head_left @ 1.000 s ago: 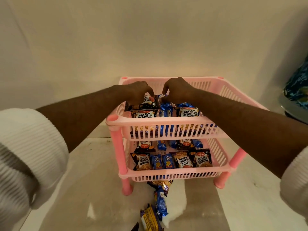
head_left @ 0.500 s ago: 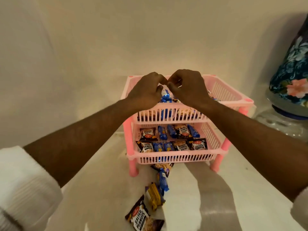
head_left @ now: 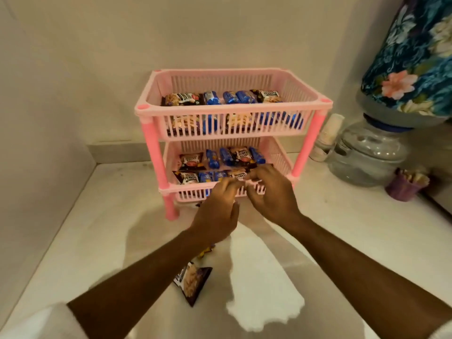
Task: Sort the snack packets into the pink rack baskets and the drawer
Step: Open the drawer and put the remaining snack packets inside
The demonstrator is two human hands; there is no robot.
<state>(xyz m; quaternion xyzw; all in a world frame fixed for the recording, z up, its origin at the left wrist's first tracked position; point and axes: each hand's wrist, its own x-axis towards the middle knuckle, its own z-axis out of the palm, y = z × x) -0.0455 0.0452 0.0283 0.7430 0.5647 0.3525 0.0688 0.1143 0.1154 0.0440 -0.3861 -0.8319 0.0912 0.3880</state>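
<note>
Pale marble counter in cream-walled corner. Pink rack far centre, packets filling both baskets. Left hand, right hand near lower basket, fingers loosely curled, grip unclear. Loose packet near. Water jug right.

Plain cream walls, pale marble counter (warm dim light), floral-covered water jug right.

I am looking down on a pale, glossy stone countertop. A pink two-tier plastic rack is standing on it at the far middle. A dark peanut packet is lying near me. On the right, a clear water dispenser base and a small purple cup are sitting.
</note>
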